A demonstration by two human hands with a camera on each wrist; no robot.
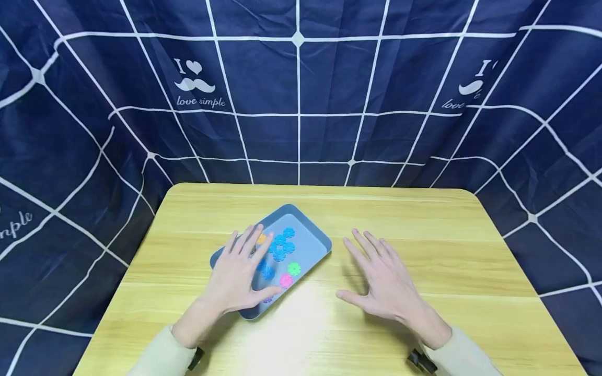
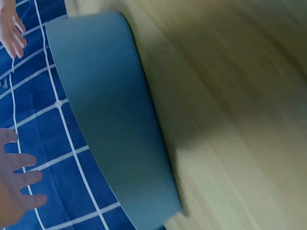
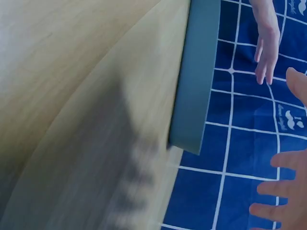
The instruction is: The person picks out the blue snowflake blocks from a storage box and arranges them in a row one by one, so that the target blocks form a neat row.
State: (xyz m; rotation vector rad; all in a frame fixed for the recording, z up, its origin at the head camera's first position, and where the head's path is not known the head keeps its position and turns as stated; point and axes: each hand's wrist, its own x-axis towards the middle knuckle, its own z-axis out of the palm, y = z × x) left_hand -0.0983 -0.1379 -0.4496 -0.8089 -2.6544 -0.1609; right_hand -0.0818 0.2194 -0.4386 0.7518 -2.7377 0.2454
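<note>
A grey-blue tray (image 1: 310, 261) lies slantwise on the table, holding several small notched plastic discs. Blue discs (image 1: 279, 254) cluster in its middle, with a green disc (image 1: 293, 269) and a pink disc (image 1: 286, 281) near the right side. An orange disc (image 1: 261, 238) and a purple disc (image 1: 268, 300) are partly covered by my left hand (image 1: 237, 279). That hand is spread over the tray's left part, fingers extended and holding nothing. To the right of the tray, my right hand (image 1: 388, 282) hovers above the wood with fingers apart, its shadow (image 3: 110, 158) falling on the tabletop.
The light wooden table (image 1: 423, 219) has rounded far corners. Behind it and at both sides hangs a dark blue curtain (image 1: 263, 136) with white grid lines and printed lettering. Dark wrist mounts (image 1: 420, 360) sit by both pale sleeves.
</note>
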